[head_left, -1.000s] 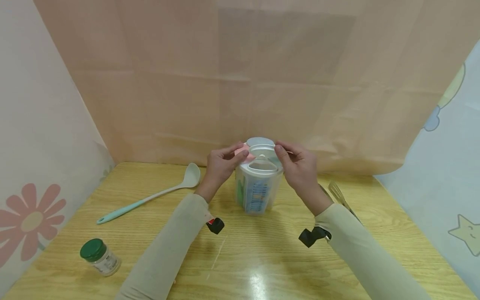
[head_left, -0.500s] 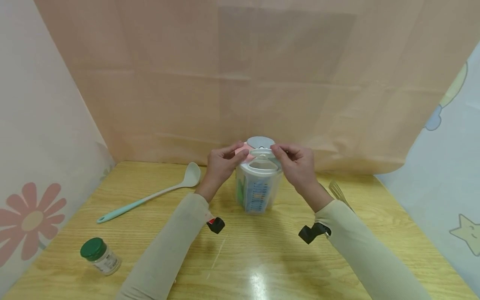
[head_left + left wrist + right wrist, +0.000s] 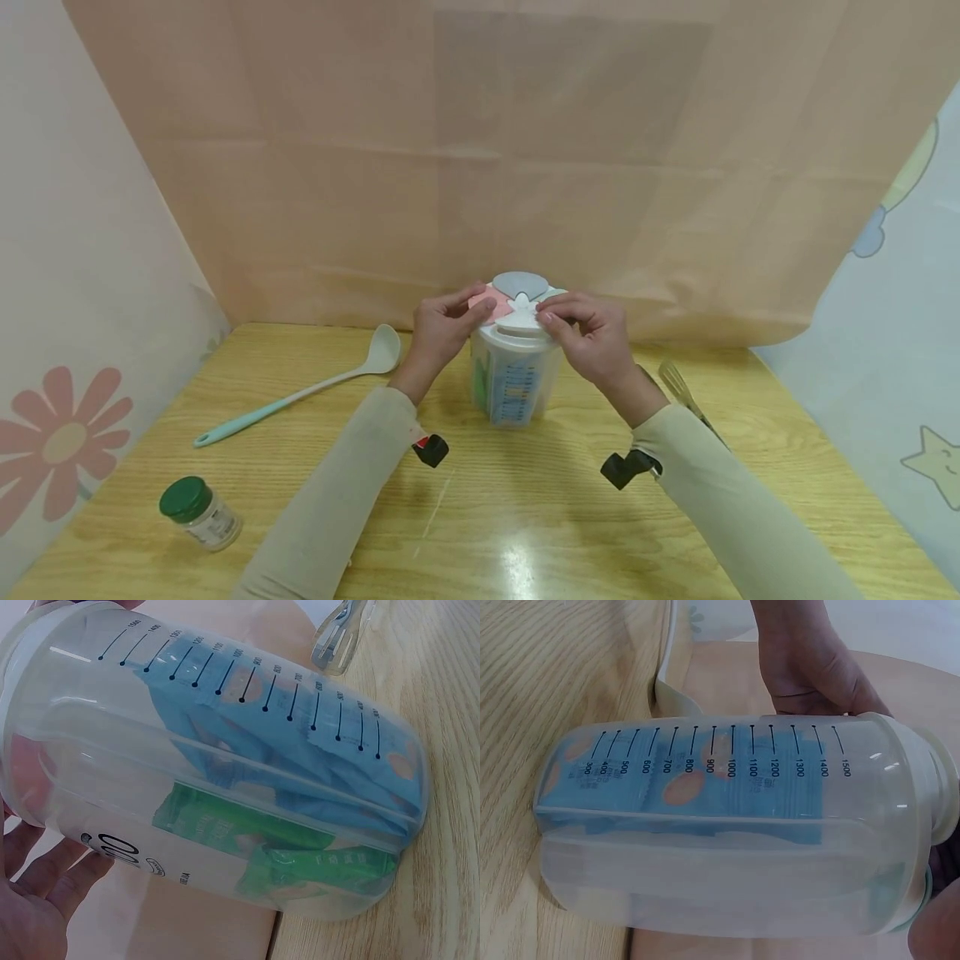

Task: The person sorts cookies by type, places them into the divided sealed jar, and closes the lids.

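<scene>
Nearest to us on the table (image 3: 525, 533), at the left front, stands a jar (image 3: 200, 512) with a green cap. Our two sleeves run forward from the near edge, each with a small black clip at the wrist.

Further in, at the middle of the table, stands the canister (image 3: 516, 379), clear and upright, marked with a printed measuring scale. Through its wall we see blue packets (image 3: 300, 761) and green packets (image 3: 300, 859) in separate compartments; the right wrist view shows blue packets above a paler compartment whose contents we cannot make out.

Our left hand (image 3: 442, 329) is at the canister's top left rim, fingers curled, with thumb and fingertips on the pink flap (image 3: 487, 305) of the lid; it seems to pinch that edge. Our right hand (image 3: 592, 337) is at the top right, fingers bent over the white flap (image 3: 520, 321), which lies down flat on the lid, the fingertips pressing on it. Whether the thumb grips beneath, we cannot tell. A grey flap (image 3: 520, 283) sits at the lid's far side.

To the left of the canister lies a ladle (image 3: 300, 392), white bowl pointing away, teal handle toward us. To the right, partly hidden by our right arm, lies a whisk (image 3: 678, 387).

Behind everything hangs a peach backdrop (image 3: 480, 150).
</scene>
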